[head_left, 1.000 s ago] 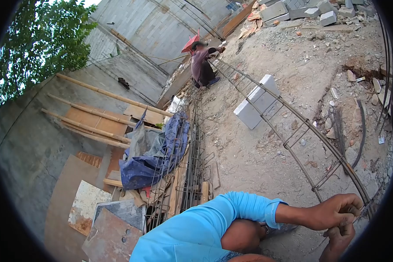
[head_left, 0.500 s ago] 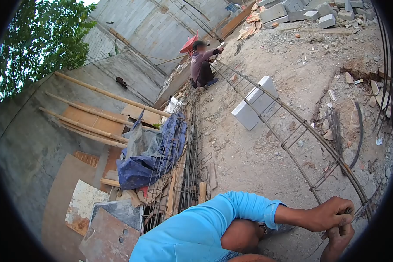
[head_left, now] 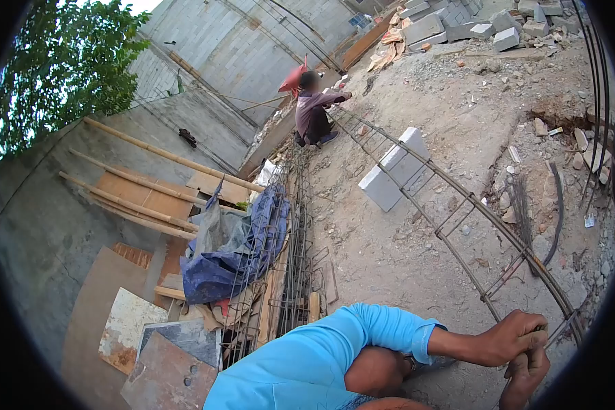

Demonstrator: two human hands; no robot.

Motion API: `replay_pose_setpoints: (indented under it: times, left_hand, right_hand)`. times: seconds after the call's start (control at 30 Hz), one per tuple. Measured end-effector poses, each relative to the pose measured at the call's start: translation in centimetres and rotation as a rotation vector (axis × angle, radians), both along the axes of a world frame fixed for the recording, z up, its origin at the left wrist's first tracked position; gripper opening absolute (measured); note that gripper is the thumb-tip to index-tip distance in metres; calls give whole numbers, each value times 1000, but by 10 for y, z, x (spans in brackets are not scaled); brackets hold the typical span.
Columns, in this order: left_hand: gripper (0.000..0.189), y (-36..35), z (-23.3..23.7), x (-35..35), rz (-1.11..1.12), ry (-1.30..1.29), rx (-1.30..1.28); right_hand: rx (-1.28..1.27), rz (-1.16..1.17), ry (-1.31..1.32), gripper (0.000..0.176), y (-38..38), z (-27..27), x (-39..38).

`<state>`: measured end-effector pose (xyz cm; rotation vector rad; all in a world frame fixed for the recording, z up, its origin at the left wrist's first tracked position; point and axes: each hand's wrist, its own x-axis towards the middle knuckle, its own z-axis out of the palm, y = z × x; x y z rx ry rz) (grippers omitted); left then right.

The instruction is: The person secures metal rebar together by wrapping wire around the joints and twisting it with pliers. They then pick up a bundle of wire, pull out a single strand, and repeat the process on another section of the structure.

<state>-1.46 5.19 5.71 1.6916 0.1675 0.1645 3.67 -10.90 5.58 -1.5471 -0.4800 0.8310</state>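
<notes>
My left hand (head_left: 514,339), at the end of a blue sleeve (head_left: 389,328), is closed beside the near end of a long rebar cage (head_left: 458,229). Just below it, my right hand (head_left: 526,377) is also closed, its fingers against the left hand's. Whatever sits between the fingers is hidden. One long bar of the cage passes behind my left hand, and a cross bar (head_left: 560,329) runs from the hands to the outer bars. A white block (head_left: 394,171) lies under the cage's middle. At the far end squats a co-worker (head_left: 314,116), hands near the bars.
Left of me lie more rebar cages (head_left: 297,239), a blue tarp (head_left: 236,266) and sheet panels (head_left: 171,372). Bamboo poles (head_left: 137,178) lean on the wall. Rubble blocks (head_left: 451,24) are piled at the back; dark vertical rods (head_left: 598,89) stand at right.
The view has shifted slightly. My hands stay together at the cage end, with the fingers slightly turned. The co-worker's head and arms have moved a little.
</notes>
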Motion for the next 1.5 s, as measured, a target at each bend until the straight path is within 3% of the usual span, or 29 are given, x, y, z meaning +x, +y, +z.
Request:
replay_pose_setpoints:
  times: [0.17,0.37,0.47,0.57,0.63,0.77,0.83,0.97,1.07,1.17,1.27,1.33,1.37,1.43,1.5]
  left_hand:
    - [52,6,-2,3,-29,56,38]
    - [44,10,5,7,-43,-51,-312]
    - [40,17,9,5,-86,9,-305]
    - [37,15,13,2,-96,152,-422]
    - [35,6,0,3,12,26,-400]
    - [33,5,8,2,55,-9,-343]
    - [32,5,17,0,63,76,-494]
    - [30,7,6,2,50,1,-408]
    - [31,18,17,2,-17,117,-473]
    - [29,26,13,-1,-9,162,-334]
    - [24,45,19,-10,-6,178,-74]
    - [21,56,33,-18,-106,320,-99]
    - [22,58,35,-24,-207,342,-51]
    - [22,53,32,-33,-330,351,-39]
    - [25,43,32,-36,-671,390,41]
  right_hand:
    - [25,60,-60,19,-2,-8,3]
    - [35,83,97,23,8,17,3]
    - [-1,100,-4,27,9,23,1]
    - [-193,166,-130,35,4,10,-1]
    - [51,47,-148,50,7,-12,-6]
    - [145,37,-91,49,6,-24,-5]
    - [205,87,33,47,7,-21,-2]
    - [310,84,262,47,7,-22,-4]
    - [328,116,336,50,10,-13,-1]
    - [95,100,216,51,12,9,-7]
    - [-50,91,123,38,0,29,-7]
    - [-221,325,-332,16,-14,43,8]
    - [-295,300,-310,16,-21,53,14]
    - [-572,462,-1090,15,-29,77,26]
    - [-624,532,-1110,19,-37,88,32]
